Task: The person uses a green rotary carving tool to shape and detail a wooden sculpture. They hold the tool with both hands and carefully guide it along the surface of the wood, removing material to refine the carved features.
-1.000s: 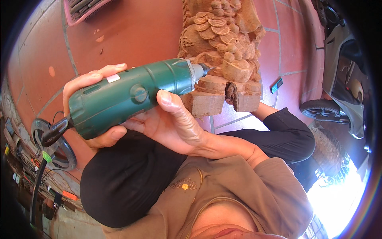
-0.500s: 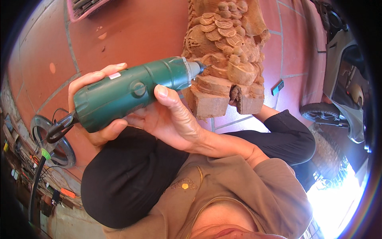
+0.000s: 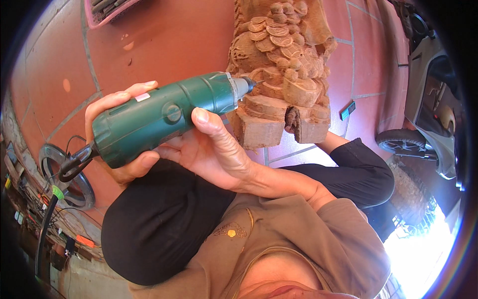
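Observation:
A green handheld die grinder (image 3: 164,117) with a grey nose lies across the middle of the view, tilted up to the right. My left hand (image 3: 132,167) is closed around its rear body, fingers over the top and thumb below. My right hand (image 3: 214,154) supports it from beneath nearer the front, thumb up against the casing, other fingers partly hidden. The thin bit points at a brown wood carving (image 3: 291,65) of stacked coins and rounded shapes on a blocky base. Whether the bit touches the wood I cannot tell.
A pink basket (image 3: 107,21) of tools is at the upper left. A dark ring-shaped object (image 3: 82,184) and a black cord (image 3: 45,224) are on the left. A small phone (image 3: 347,111) lies on red tiles right of the carving. A motorbike (image 3: 433,99) stands at the far right.

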Demonstrator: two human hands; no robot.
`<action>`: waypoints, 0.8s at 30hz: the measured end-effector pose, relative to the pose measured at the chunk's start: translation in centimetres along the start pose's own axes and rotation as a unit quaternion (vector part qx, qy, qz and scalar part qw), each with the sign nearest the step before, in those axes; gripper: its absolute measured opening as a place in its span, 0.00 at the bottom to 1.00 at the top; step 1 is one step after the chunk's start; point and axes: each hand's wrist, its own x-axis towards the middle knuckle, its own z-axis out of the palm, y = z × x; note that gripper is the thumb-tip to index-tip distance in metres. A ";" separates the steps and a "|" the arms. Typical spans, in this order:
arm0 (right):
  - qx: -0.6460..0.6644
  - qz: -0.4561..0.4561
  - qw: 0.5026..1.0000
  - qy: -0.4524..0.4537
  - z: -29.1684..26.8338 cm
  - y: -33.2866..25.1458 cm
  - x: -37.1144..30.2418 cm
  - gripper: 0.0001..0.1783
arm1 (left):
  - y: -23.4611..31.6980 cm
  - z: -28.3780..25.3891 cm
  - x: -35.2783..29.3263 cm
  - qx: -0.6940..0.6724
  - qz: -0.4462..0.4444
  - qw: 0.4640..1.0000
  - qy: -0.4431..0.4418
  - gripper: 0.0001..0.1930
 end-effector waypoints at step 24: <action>-0.026 0.003 1.000 -0.015 0.2 -0.5 0.5 0.32 | -0.2 0.6 0.2 -0.006 -0.016 0.999 0.033 0.41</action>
